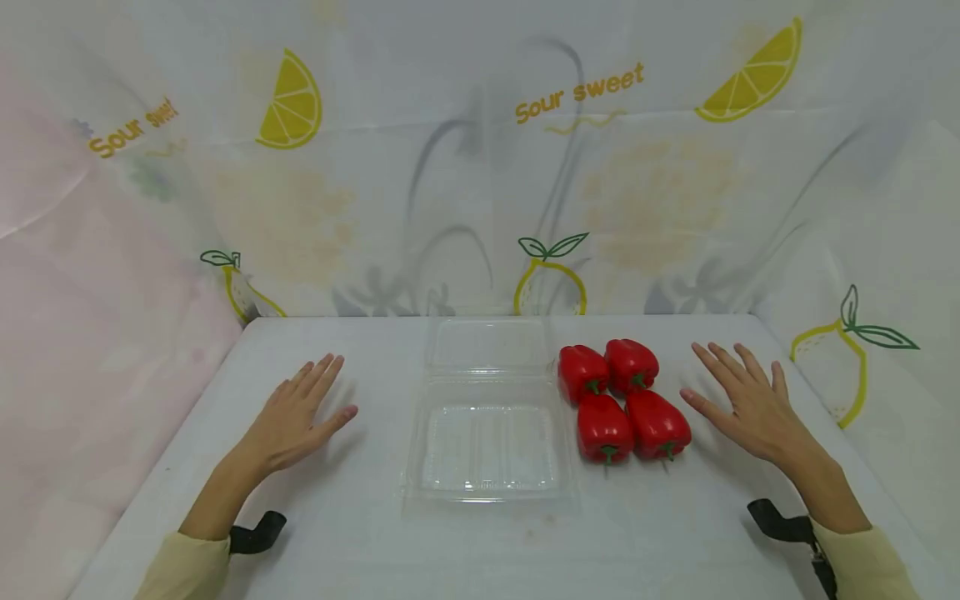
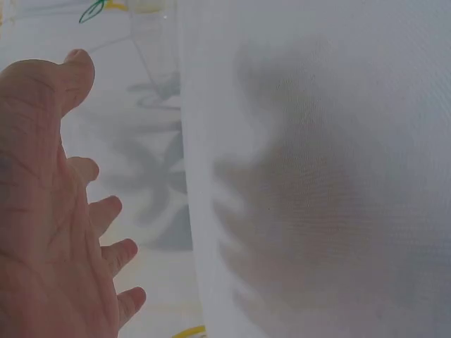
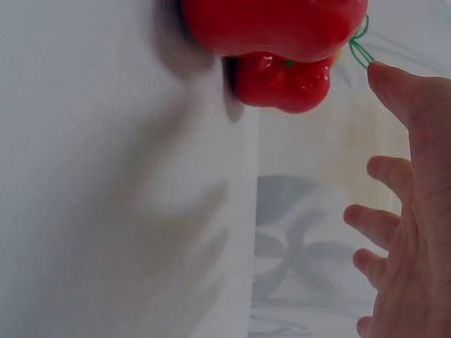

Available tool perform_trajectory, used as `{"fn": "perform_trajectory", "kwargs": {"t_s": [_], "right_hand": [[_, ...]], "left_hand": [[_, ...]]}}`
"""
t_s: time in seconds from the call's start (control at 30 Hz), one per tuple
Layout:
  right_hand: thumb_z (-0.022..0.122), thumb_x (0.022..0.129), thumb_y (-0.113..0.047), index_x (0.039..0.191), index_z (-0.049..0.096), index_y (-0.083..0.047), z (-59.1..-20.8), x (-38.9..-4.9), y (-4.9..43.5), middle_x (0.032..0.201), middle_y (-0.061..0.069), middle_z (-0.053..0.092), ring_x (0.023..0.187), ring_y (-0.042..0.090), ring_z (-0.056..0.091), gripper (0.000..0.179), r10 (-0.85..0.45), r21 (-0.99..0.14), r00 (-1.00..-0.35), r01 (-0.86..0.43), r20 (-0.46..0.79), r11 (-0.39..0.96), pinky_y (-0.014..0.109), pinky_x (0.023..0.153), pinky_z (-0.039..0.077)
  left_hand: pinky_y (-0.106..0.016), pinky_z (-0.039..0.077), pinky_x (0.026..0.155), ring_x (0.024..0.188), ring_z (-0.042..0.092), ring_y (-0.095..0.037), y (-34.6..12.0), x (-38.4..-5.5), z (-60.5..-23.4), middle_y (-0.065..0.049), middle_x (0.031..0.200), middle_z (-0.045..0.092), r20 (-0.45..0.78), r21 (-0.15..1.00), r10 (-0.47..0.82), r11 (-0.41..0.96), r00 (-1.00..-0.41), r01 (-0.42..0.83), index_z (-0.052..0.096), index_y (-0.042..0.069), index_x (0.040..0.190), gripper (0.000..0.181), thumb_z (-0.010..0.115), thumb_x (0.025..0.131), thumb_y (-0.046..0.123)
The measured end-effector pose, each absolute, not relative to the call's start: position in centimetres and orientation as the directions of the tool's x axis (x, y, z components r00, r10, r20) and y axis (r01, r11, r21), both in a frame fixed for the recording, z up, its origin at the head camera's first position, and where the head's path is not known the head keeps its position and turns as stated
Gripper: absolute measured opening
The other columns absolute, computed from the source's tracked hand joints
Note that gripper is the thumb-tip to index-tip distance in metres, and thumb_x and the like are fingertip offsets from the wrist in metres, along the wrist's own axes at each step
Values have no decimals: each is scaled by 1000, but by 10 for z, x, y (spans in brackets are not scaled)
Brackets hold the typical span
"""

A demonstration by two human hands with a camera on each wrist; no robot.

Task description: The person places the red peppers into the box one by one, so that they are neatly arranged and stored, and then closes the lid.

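Observation:
Several red bell peppers (image 1: pixel 603 429) with green stems sit grouped in two rows on the white table, just right of a clear plastic clamshell box (image 1: pixel 491 450). The box lies unfolded, its lid (image 1: pixel 491 344) toward the back. To the left of the box my left hand (image 1: pixel 292 417) hovers over the table, fingers extended and holding nothing. My right hand (image 1: pixel 750 408) is held above the table right of the peppers, fingers spread, also holding nothing. In the right wrist view, two peppers (image 3: pixel 275 28) show near the right thumb; the left wrist view shows the left palm (image 2: pixel 49 204) and its shadow.
The white tabletop (image 1: pixel 337 533) ends at a back wall of printed cloth (image 1: pixel 405 192) with lemon drawings. Similar cloth hangs along both sides. Black wrist-camera mounts (image 1: pixel 258 533) stick out inward from both sleeves.

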State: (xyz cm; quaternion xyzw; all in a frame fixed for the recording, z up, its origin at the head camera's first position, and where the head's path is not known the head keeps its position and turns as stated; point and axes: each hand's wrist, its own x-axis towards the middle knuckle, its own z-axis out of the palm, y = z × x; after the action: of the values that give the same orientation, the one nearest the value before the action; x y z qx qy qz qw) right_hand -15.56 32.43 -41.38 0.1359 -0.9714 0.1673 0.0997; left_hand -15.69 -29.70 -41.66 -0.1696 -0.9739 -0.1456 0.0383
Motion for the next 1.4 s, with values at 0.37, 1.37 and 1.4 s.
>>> {"fn": "perform_trajectory", "kwargs": {"t_s": [0.37,1.37,1.4], "right_hand": [[66,89,-45,153,35,-13,-410,-150,317,142,29,44,125,50,32,78,-232,-325,-941,-306,247,895,75,99,15],[73,85,-44,142,53,-16,-407,-140,300,126,21,61,113,41,44,67,-273,-345,-914,-371,300,862,65,89,28],[73,84,-45,142,53,-16,-407,-140,299,126,21,61,113,41,44,68,-271,-348,-916,-368,297,862,65,89,28]], "left_hand": [[-63,22,109,142,25,-43,-295,-154,-421,-14,160,25,164,354,354,850,-921,390,21,13,158,81,58,96,49],[-62,25,110,145,25,-31,-268,-139,-417,-3,160,25,79,577,421,720,-904,386,20,26,158,78,62,95,45],[-62,25,110,145,25,-30,-267,-139,-418,-2,160,25,82,578,420,719,-904,386,21,26,158,78,62,95,46]]}}
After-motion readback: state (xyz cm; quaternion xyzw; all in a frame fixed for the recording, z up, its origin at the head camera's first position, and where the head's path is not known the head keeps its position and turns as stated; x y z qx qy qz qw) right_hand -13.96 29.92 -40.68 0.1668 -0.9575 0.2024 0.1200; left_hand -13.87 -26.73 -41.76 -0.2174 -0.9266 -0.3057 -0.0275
